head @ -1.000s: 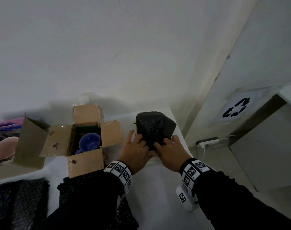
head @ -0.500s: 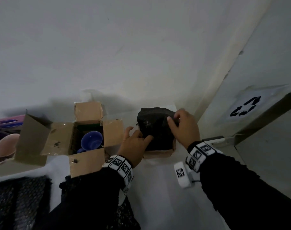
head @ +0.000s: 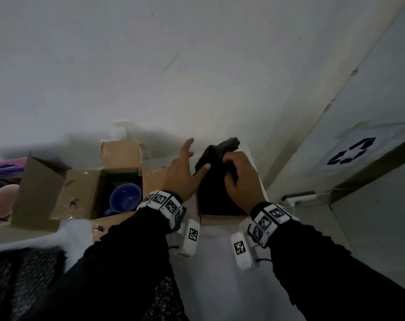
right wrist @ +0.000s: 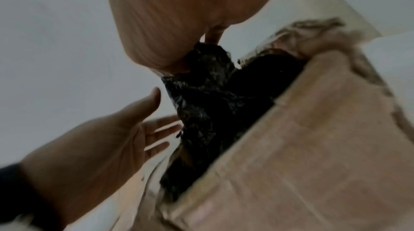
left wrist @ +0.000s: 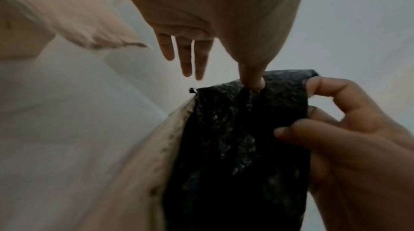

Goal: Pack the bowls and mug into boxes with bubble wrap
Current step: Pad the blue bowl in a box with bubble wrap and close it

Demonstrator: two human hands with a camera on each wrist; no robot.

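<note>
Right hand [head: 240,179]: its fingers are curled tight around the top of the black bubble wrap [head: 216,193], a bit right of the middle of the head picture.
Left hand [head: 181,174]: its fingers are straight and spread apart. The thumb touches the left side of the black wrap. It holds nothing.
Black bubble wrap: it stands up out of a small brown box [head: 222,220] near the middle of the picture. What is inside the wrap cannot be seen.
Blue mug [head: 125,200]: it sits in an open brown box [head: 81,193] left of the middle, with no wrap over it.
Pink bowl [head: 0,200]: it is at the far left edge, behind a box flap.
More bubble wrap [head: 23,281]: dark sheets lie in the lower left corner.
Table [head: 220,286]: white, under the boxes.
Wall [head: 173,66]: pale, fills the top of the picture.
</note>
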